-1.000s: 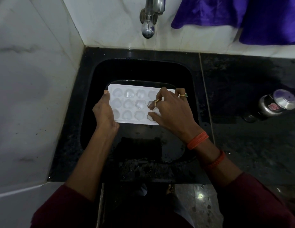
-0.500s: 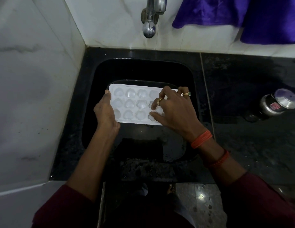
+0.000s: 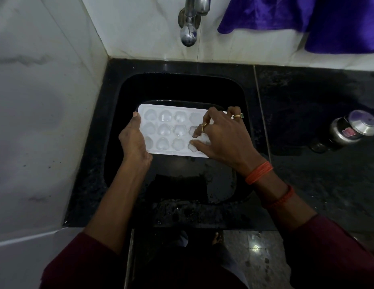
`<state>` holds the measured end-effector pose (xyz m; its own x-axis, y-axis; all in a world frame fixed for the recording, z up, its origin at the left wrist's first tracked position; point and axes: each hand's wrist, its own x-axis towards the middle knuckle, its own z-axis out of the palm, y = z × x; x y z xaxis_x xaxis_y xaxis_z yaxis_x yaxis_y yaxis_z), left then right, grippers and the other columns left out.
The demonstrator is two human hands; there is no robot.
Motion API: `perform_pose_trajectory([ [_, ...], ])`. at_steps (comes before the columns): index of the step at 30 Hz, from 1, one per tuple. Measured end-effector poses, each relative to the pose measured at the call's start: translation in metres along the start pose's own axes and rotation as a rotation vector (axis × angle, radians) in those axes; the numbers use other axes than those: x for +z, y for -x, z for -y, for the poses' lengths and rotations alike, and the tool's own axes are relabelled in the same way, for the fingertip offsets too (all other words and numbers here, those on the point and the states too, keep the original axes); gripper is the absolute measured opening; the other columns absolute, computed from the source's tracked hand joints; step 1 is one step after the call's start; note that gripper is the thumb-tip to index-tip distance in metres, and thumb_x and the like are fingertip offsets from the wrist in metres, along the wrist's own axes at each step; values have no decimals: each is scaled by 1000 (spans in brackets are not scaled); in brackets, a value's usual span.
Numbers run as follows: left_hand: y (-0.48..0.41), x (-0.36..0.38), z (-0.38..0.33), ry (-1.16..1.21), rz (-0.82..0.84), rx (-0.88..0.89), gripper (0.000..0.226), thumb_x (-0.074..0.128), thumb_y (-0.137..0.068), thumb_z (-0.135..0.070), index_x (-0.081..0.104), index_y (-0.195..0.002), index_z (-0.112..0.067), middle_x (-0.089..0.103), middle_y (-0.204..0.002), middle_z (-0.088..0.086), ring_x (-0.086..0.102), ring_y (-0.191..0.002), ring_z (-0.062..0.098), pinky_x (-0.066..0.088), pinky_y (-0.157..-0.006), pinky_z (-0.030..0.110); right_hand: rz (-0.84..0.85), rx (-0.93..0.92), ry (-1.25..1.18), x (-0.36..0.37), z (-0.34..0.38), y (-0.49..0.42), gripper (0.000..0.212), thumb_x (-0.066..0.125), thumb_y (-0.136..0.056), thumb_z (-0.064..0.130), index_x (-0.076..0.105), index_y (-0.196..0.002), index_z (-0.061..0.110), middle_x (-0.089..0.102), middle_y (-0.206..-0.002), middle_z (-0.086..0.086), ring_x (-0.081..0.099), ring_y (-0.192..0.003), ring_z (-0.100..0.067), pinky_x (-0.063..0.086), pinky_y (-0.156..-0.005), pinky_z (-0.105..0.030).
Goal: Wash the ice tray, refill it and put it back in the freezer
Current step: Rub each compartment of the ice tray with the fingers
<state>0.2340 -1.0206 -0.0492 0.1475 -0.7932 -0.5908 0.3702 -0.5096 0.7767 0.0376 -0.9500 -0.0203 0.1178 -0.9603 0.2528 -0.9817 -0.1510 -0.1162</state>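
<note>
washing step, i'd say, early in the task: refill and freezer are both ahead. the ice tray (image 3: 167, 130) is being held level over the black sink (image 3: 182, 86), in front of and below the tap (image 3: 189, 28), not resting on the sink floor as far as i can tell. no water is showing from the tap. the cavities are looking glossy and whitish; ice, water or just wet plastic, can't tell.

the left hand (image 3: 134, 140) is gripping the tray's left short edge, thumb lying along the top rim, the other fingers hidden underneath, so clamped on the tray. the forearm is coming in straight from below, wrist roughly in line.

the right hand (image 3: 221, 140) is arching over the tray's right end, wrist raised, fingers (image 3: 199, 130) bent and a little spread. forefinger and thumb tips are dipping into neighbouring cavities, close to each other but not closed together, while the outer fingers are curling at the far rim. it looks like rubbing or picking inside the cavities; whether anything is pinched between the tips, can't tell.

next move, my guess: working across the remaining cavities leftward, then opening the tap, which means freeing the right hand while the left is carrying the tray alone. wet plastic could slip.

a steel container (image 3: 349, 130) is lying on the counter well right of the sink.
</note>
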Motion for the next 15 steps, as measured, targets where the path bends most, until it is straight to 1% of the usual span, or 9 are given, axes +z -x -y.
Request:
perform_pose_trajectory([
  [3,-1,-1,1,2,-10,-3,38,60,-102,-42,74,-116,-10,79,-107,10,77,-95,31,64,-77,50,-12,-17,13,1,-1,1,39,66,-78,63,78,-90,27,58,-94,3,63,-82,-19,23,-95,-39],
  [8,0,-2,3,5,-4,-1,38,59,-102,-42,73,-118,-10,78,-109,10,77,-96,31,64,-76,50,-57,-20,35,-2,0,0,39,76,-72,61,77,-82,23,59,-89,2,63,-77,-20,22,-95,-39],
  [12,0,-2,1,10,-5,-2,38,59,-102,-41,73,-118,-9,78,-110,11,77,-96,32,64,-78,51,-21,-15,32,-2,3,-1,43,61,-76,61,79,-85,23,58,-91,1,63,-79,-21,22,-96,-40],
  [15,1,-2,1,9,-11,0,38,60,-102,-42,73,-118,-9,78,-110,11,77,-97,32,64,-79,52,6,-29,52,-1,3,0,46,55,-79,62,80,-89,24,58,-94,0,62,-82,-21,22,-96,-41],
])
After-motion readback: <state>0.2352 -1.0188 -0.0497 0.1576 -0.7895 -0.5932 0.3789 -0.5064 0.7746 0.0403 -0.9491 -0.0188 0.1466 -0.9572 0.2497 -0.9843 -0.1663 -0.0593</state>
